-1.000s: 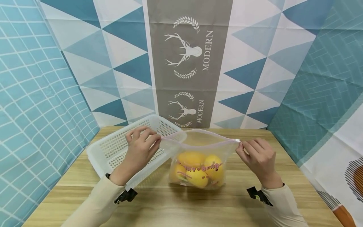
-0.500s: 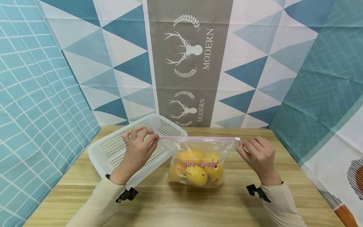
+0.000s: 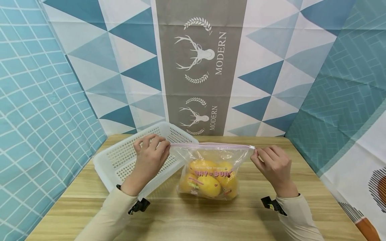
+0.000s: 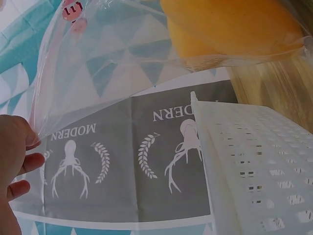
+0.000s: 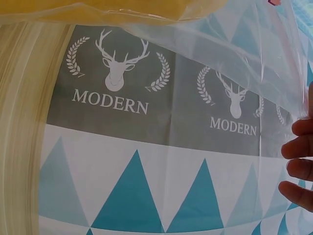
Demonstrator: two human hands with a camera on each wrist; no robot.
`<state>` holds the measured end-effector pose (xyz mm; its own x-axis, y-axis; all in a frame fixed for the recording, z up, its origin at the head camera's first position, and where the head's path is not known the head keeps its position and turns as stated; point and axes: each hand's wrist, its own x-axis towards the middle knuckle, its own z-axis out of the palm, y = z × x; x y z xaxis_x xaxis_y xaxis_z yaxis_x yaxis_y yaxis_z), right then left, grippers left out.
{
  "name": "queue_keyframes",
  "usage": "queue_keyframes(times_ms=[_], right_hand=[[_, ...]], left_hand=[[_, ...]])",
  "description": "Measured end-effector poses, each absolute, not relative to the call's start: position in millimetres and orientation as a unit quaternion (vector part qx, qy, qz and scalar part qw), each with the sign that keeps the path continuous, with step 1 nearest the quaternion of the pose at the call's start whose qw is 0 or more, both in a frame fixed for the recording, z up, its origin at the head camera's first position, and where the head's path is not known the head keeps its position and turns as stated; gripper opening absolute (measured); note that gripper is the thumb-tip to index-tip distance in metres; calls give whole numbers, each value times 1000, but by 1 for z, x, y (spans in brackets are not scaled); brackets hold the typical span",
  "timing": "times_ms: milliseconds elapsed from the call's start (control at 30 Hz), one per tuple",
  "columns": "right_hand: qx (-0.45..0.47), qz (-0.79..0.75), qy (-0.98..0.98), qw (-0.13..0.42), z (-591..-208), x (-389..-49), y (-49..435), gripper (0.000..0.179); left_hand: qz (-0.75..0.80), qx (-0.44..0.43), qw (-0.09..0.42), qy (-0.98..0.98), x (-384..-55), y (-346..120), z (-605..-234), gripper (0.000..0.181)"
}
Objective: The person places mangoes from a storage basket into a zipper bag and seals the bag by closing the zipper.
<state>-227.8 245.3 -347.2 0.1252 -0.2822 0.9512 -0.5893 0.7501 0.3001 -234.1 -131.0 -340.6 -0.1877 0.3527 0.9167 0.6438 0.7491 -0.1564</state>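
A clear slider zip bag (image 3: 187, 160) with a pink zip strip stands on the table, holding several yellow fruits (image 3: 209, 185) that look like lemons or mangoes. My left hand (image 3: 150, 157) pinches the left top corner of the bag between thumb and forefinger. At the opposite corner, beside the white slider (image 3: 252, 147), my right hand (image 3: 274, 165) pinches the strip's end. The strip is stretched nearly straight between both hands. In the left wrist view the bag's edge runs down to my left fingertips (image 4: 30, 139); the right wrist view shows my right fingers (image 5: 298, 147) at the other edge.
A white perforated plastic basket (image 3: 104, 164) stands behind and left of the bag, partly behind my left hand. The wooden table (image 3: 211, 221) meets a patterned backdrop (image 3: 199, 67) at the back, with blue tiled cloth (image 3: 45, 100) along the left.
The bag's mouth was gaping a second ago; its two pink edges have since come together into a nearly straight line. Both hands keep their hold on the corners, shifting only slightly.
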Motion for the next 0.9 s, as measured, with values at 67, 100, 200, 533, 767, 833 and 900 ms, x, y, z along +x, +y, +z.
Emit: queue_keyframes(times_ms=[67, 100, 200, 533, 767, 833, 900], right_hand=[[334, 115, -653, 670, -347, -228, 245, 34], [334, 115, -653, 670, -347, -227, 245, 34], [335, 118, -650, 671, -347, -227, 245, 33], [343, 125, -649, 668, -347, -226, 243, 32], [341, 123, -652, 666, -347, -225, 243, 32], [340, 123, -653, 665, -347, -225, 243, 32], [339, 122, -654, 665, -347, -225, 243, 32]], left_hand=[[-134, -328, 548, -758, -234, -130, -340, 13], [-134, -328, 549, -757, -234, -129, -339, 16], [-133, -329, 549, -757, -235, -127, -338, 25], [-136, -324, 504, -789, -229, -118, -332, 45], [-133, -352, 502, -779, -223, -101, -321, 51], [-130, -360, 505, -774, -221, -93, -317, 54], [-124, -370, 508, -768, -220, -84, -314, 56]])
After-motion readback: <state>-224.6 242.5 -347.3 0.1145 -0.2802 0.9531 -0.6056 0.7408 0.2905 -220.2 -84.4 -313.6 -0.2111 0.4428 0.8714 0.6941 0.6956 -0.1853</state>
